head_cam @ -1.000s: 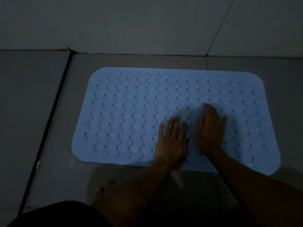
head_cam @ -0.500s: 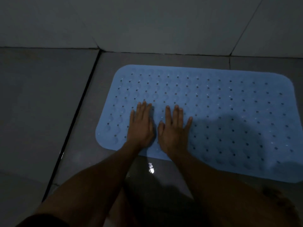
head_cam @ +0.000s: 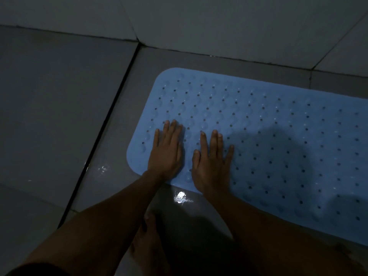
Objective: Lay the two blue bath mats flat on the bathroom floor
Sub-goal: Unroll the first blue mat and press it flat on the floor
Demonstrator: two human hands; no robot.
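Note:
One blue bath mat (head_cam: 268, 126), dotted with small holes and round bumps, lies flat on the grey floor tiles near the wall; its right end runs out of the frame. My left hand (head_cam: 166, 151) presses palm down with straight fingers on the mat's near left corner. Beside it, my right hand (head_cam: 212, 164) also lies flat on the mat, fingers spread. A second mat is not in view.
The tiled wall (head_cam: 199, 22) rises just behind the mat. A dark grout line (head_cam: 105, 124) runs diagonally to the left of the mat. The wet floor (head_cam: 180, 197) glints in front of the mat, and my bare foot (head_cam: 147, 242) stands below it.
Both hands have slid leftward across the mat from its middle to its near left corner, staying flat. The view has shifted left, so the mat's right end has left the frame.

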